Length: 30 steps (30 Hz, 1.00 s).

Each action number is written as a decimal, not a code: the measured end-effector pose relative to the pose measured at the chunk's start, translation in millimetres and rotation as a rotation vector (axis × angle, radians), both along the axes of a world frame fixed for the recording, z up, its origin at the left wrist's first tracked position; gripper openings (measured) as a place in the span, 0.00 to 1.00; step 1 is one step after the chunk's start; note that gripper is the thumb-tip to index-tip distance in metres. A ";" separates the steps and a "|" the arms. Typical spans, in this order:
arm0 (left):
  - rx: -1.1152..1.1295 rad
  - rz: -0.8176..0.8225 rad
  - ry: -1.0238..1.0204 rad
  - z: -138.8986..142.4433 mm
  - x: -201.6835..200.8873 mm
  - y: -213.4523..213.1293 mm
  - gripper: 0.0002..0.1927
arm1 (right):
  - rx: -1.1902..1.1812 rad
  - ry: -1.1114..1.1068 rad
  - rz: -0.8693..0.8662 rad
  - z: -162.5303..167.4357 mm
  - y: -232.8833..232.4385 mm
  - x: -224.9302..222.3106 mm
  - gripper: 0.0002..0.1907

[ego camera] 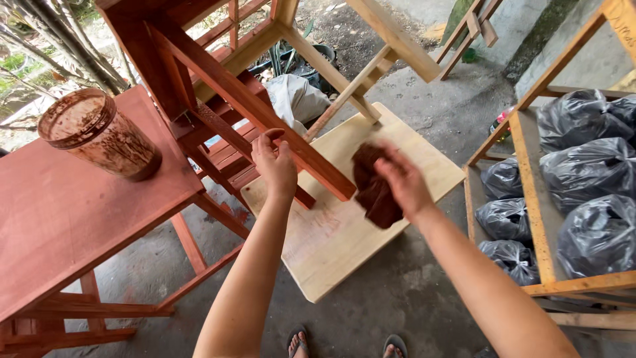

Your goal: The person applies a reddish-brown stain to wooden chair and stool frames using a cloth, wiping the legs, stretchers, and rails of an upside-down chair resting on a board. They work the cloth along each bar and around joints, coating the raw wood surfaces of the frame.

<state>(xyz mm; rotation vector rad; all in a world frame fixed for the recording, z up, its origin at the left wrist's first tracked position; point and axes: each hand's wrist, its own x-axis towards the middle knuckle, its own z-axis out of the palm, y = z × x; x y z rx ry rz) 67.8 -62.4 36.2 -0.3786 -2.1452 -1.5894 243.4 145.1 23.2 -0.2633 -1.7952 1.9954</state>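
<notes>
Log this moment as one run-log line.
left hand: steadies stained leg | right hand: grips brown rag | unstained tabletop: upturned beneath | stain cup: on red table
</notes>
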 end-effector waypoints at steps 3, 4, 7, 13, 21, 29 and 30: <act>-0.043 0.034 -0.003 6.5 22.1 18.1 0.12 | -0.264 0.019 -0.189 23.0 53.7 -6.6 0.34; -0.044 0.044 -0.024 8.5 25.5 21.1 0.12 | -0.325 -0.001 -0.246 27.9 65.1 -13.1 0.35; -0.045 0.082 -0.030 15.3 19.7 19.9 0.12 | -0.405 0.153 -0.244 30.8 75.7 -56.7 0.30; -0.077 0.236 0.054 14.8 -27.2 18.1 0.11 | 0.176 0.377 -0.226 10.7 13.2 -182.0 0.18; -0.130 0.322 0.249 25.8 -77.8 34.9 0.11 | 1.013 0.471 -0.147 -6.2 -52.2 -244.8 0.09; -0.255 0.328 0.294 60.3 -103.6 47.7 0.13 | 1.267 0.653 -0.088 -18.1 34.7 -279.1 0.09; -0.270 0.350 0.290 61.8 -105.8 48.4 0.13 | 1.275 0.645 -0.092 -20.9 58.2 -290.2 0.09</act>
